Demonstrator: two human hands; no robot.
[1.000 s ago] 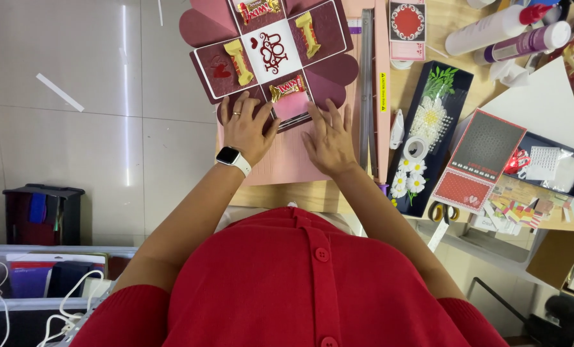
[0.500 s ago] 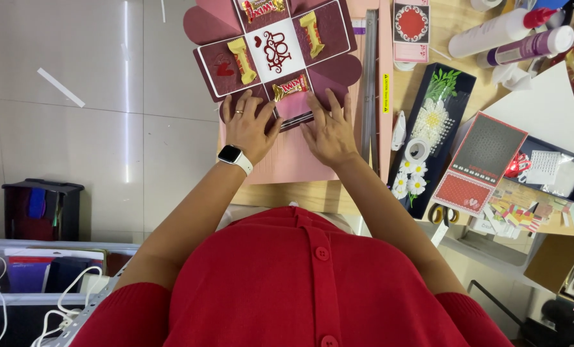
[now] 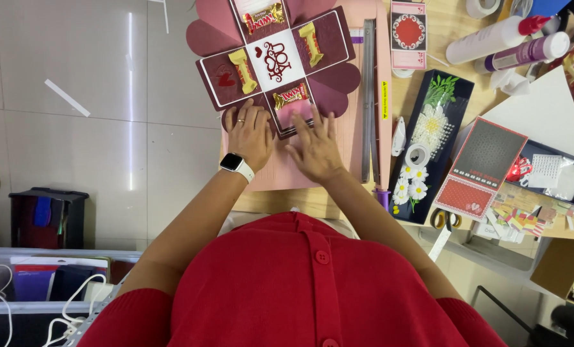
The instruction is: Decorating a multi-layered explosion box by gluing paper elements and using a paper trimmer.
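Hands: left hand (image 3: 251, 133) and right hand (image 3: 317, 149) both flat, fingers spread, grasping nothing, pressing near flap of unfolded maroon card box (image 3: 275, 61).
Box: on pink sheet (image 3: 280, 170), at tabletop (image 3: 450, 29) edge.
Risk: uneven pressure could crease flap or knock chocolate bars (image 3: 291, 96) loose.
Change: hands slid slightly nearer; box unmoved.

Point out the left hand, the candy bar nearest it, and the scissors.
Left hand (image 3: 251, 135), head view, back of the hand.
Candy bar (image 3: 291, 96), head view, middle of its wrapper.
Scissors (image 3: 446, 220), head view, yellow handle loops.
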